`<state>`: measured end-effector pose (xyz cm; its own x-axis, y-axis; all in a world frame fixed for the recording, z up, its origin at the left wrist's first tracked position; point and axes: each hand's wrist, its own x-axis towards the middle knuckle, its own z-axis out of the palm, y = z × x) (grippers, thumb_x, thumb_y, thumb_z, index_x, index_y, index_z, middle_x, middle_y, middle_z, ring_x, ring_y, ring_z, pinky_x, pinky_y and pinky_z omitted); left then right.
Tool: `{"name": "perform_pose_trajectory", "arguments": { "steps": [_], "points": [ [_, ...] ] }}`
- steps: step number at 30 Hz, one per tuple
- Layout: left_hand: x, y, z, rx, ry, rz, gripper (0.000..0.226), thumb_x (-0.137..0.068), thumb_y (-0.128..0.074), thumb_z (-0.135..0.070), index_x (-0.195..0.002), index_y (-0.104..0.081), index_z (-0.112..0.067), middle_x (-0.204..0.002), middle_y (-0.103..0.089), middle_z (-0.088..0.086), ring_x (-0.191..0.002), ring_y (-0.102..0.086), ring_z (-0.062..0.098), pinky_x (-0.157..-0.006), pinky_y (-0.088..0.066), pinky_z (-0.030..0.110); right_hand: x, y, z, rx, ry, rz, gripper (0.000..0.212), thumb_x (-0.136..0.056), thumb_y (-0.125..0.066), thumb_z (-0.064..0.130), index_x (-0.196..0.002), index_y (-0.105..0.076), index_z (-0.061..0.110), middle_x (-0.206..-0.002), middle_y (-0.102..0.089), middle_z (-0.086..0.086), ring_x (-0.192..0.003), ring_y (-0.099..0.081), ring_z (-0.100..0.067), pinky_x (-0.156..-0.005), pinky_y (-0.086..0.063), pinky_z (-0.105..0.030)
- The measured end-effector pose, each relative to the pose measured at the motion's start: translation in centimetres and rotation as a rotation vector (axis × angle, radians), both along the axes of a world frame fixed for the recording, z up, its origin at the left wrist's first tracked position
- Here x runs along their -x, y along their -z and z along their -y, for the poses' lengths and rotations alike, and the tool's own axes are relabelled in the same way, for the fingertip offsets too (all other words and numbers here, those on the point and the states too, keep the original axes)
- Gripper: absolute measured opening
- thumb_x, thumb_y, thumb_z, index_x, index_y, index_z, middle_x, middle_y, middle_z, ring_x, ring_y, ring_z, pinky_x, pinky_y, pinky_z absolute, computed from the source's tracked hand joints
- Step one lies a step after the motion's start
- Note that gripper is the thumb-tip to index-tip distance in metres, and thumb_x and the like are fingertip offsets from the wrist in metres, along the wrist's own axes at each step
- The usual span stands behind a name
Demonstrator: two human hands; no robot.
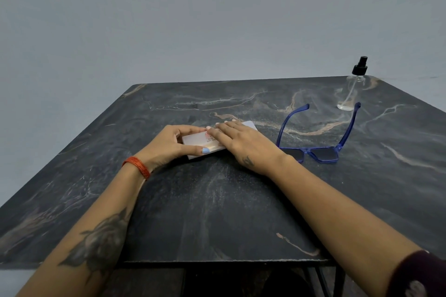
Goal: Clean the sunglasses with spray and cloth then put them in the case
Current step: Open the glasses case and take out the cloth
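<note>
On the dark marbled table (217,200), toward the middle and slightly nearer the far edge, a white case (200,146) is lying flat with some red and dark print on its lid. At its left end, the left hand (169,146) is gripping it: the thumb is curling along the near side, the fingers are wrapping over the far side, and an orange bangle (137,166) is sitting on that wrist. Just right of it, the right hand (239,144) is lying palm down across the case, fingers straight and close together, pressing on the lid and covering much of its right half. Further right, apart from the case, the blue sunglasses (313,152) are resting with their dark lenses facing the near edge and both temples unfolded, pointing toward the far edge. Beyond them, at the far right corner, a clear spray bottle (351,91) with a black nozzle is standing upright, just past the tip of the right temple.
</note>
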<state>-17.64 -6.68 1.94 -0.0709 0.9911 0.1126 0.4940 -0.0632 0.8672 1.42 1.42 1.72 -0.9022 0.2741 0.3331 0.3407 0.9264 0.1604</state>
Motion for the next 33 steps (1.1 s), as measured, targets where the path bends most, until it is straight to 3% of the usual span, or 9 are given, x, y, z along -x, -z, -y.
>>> {"name": "perform_pose_trajectory", "arguments": {
  "steps": [4,9,11,15,19,22,27,30,33],
  "points": [
    [-0.2,0.2,0.1,-0.022,0.001,-0.002,0.068,-0.04,-0.082,-0.039,-0.105,-0.063,-0.03,-0.101,-0.069,-0.006,-0.091,-0.064,0.006,-0.079,-0.051,0.018,0.5,-0.3,0.1,-0.002,-0.013,-0.125,0.039,-0.079,-0.062,-0.005,-0.117,-0.057,-0.005,-0.111,-0.063,-0.025,-0.101,-0.06,-0.04,-0.089,-0.048,-0.044],
    [0.0,0.5,-0.1,-0.027,0.008,-0.026,0.073,-0.043,-0.083,-0.04,-0.111,-0.059,-0.028,-0.106,-0.066,-0.004,-0.095,-0.063,0.009,-0.083,-0.051,0.024,0.7,0.0,-0.2,0.052,0.015,-0.232,0.041,-0.079,-0.057,-0.011,-0.119,-0.058,-0.002,-0.115,-0.062,-0.021,-0.109,-0.057,-0.037,-0.106,-0.032,-0.037],
    [0.0,0.6,-0.2,-0.024,0.009,-0.048,0.072,-0.045,-0.081,-0.042,-0.112,-0.057,-0.026,-0.107,-0.065,-0.003,-0.096,-0.062,0.01,-0.082,-0.051,0.024,0.9,0.4,-0.4,0.046,0.022,-0.301,0.037,-0.079,-0.055,-0.009,-0.115,-0.061,-0.001,-0.111,-0.065,-0.019,-0.105,-0.059,-0.035,-0.107,-0.03,-0.037],
    [-0.5,1.0,-0.3,-0.055,-0.045,-0.071,0.051,-0.066,-0.063,-0.057,-0.104,-0.061,-0.024,-0.1,-0.067,-0.002,-0.089,-0.062,0.012,-0.078,-0.049,0.025,1.0,0.8,-0.6,-0.084,0.054,-0.463,0.017,-0.079,-0.064,0.006,-0.096,-0.068,0.006,-0.102,-0.068,-0.01,-0.093,-0.059,-0.029,-0.083,-0.048,-0.037],
    [-1.2,1.6,-0.6,-0.149,-0.172,-0.121,0.036,-0.087,-0.05,-0.048,-0.097,-0.065,-0.017,-0.091,-0.068,0.0,-0.084,-0.062,0.017,-0.075,-0.046,0.029,0.7,0.5,0.1,-0.156,0.107,-0.566,0.028,-0.069,-0.078,0.019,-0.09,-0.063,0.009,-0.095,-0.062,-0.01,-0.086,-0.042,-0.022,-0.071,-0.033,-0.03],
    [-1.3,1.7,-0.8,-0.204,-0.239,-0.095,0.038,-0.089,-0.049,-0.045,-0.091,-0.066,-0.011,-0.084,-0.066,0.01,-0.078,-0.059,0.025,-0.073,-0.046,0.037,0.7,0.5,0.7,-0.168,0.09,-0.568,0.026,-0.07,-0.077,0.021,-0.086,-0.059,0.009,-0.086,-0.058,-0.009,-0.076,-0.046,-0.024,-0.066,-0.03,-0.029],
    [-1.7,1.6,-0.9,-0.267,-0.361,-0.033,0.05,-0.079,-0.046,-0.054,-0.083,-0.063,-0.006,-0.073,-0.057,0.003,-0.067,-0.049,0.012,-0.06,-0.037,0.02,1.0,0.9,1.2,0.045,0.065,-0.451,0.017,-0.072,-0.078,0.016,-0.079,-0.063,0.012,-0.072,-0.063,-0.002,-0.066,-0.057,-0.023,-0.06,-0.041,-0.027],
    [-1.8,1.6,-1.0,-0.317,-0.41,-0.075,0.03,-0.086,-0.051,-0.044,-0.071,-0.056,-0.018,-0.063,-0.05,-0.005,-0.056,-0.045,0.003,-0.051,-0.033,0.011,1.1,0.7,1.4,0.305,0.134,-0.41,0.007,-0.085,-0.065,0.019,-0.088,-0.066,0.012,-0.086,-0.068,-0.001,-0.082,-0.06,-0.022,-0.069,-0.039,-0.029],
    [-1.8,1.5,-1.0,-0.359,-0.409,-0.131,0.025,-0.088,-0.055,-0.034,-0.066,-0.051,-0.025,-0.058,-0.049,-0.005,-0.051,-0.045,-0.002,-0.048,-0.033,0.011,1.2,0.1,1.3,0.433,0.241,-0.435,0.017,-0.087,-0.063,0.021,-0.102,-0.067,0.014,-0.102,-0.069,-0.002,-0.095,-0.061,-0.02,-0.084,-0.045,-0.029]
  ]
}}
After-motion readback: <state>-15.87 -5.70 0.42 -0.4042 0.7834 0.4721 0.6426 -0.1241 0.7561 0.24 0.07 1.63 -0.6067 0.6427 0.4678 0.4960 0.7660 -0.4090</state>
